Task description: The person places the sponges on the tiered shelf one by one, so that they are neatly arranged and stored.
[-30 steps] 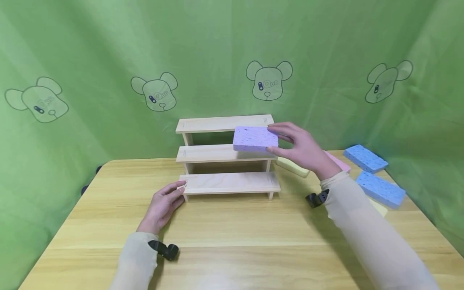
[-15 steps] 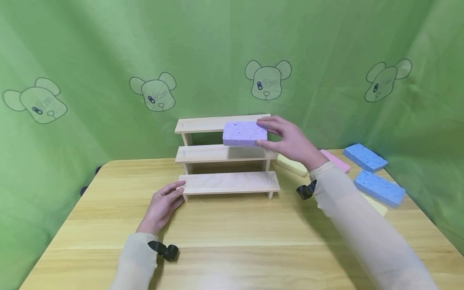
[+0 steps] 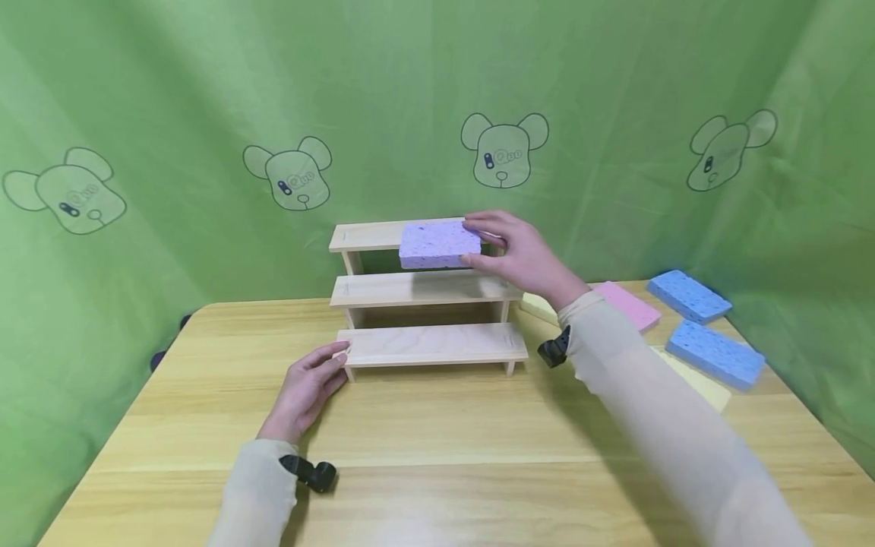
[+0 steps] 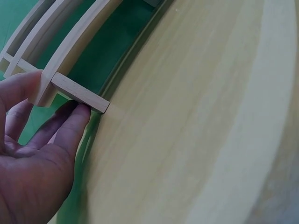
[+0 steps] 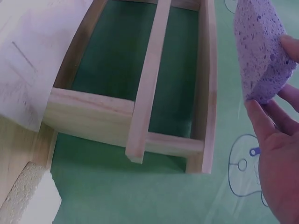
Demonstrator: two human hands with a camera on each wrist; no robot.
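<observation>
My right hand point(image 3: 522, 258) pinches the right end of a purple speckled sponge point(image 3: 437, 245) between thumb and fingers. The sponge is held level in the air, overlapping the top and middle steps of a three-step wooden display rack point(image 3: 431, 346) in the head view. In the right wrist view the sponge point(image 5: 261, 56) shows its pitted face, apart from the rack. At the left end of the lowest step, my left hand point(image 3: 311, 387) grips the board's corner. The left wrist view shows thumb and fingers around that corner, with fingertips by the rack's leg point(image 4: 79, 92).
Right of the rack lie a pink sponge point(image 3: 627, 306), two blue sponges point(image 3: 689, 295) and a pale yellow sponge point(image 3: 697, 384), partly hidden by the sleeve. Another yellow sponge point(image 3: 540, 307) sits beside the rack. A green curtain point(image 3: 396, 91) hangs behind the wooden table point(image 3: 424, 486).
My right hand has carried the purple sponge leftward and slightly up, from over the middle step toward the top step. My left hand and the rack have stayed in place.
</observation>
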